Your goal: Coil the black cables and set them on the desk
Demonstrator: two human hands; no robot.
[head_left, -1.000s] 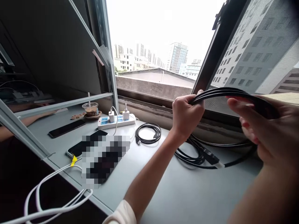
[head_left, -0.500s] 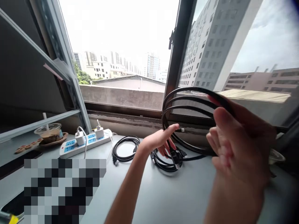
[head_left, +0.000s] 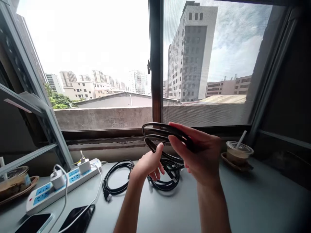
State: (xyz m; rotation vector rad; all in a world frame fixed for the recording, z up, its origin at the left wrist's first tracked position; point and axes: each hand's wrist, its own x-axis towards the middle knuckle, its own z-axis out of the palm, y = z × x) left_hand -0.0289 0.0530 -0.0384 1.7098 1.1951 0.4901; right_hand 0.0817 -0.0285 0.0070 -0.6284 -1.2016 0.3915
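Note:
My right hand (head_left: 202,155) is closed around one side of a coiled black cable (head_left: 155,124), holding it above the table. At the coil's left side is my left hand (head_left: 147,166), its thumb raised and its fingers apart. Cable passes close to the thumb, partly hidden by it; no firm grip shows there. Beneath the hands a second coiled black cable (head_left: 166,187) lies on the table, partly covered. Another black cable coil (head_left: 114,191) with a plug at its end rests to the left of my left wrist.
A white power strip (head_left: 64,186) with two chargers lies at the left. Two phones, one a black phone (head_left: 77,220), sit in front. Drink cups stand both sides, including a lidded cup (head_left: 239,152) on a coaster. A metal shelf frame (head_left: 52,119) rises left by the window.
The view has turned right and drawn back. My right hand has moved farther from the camera with the cable coil, which looks lower and flatter. My left hand stays beside it.

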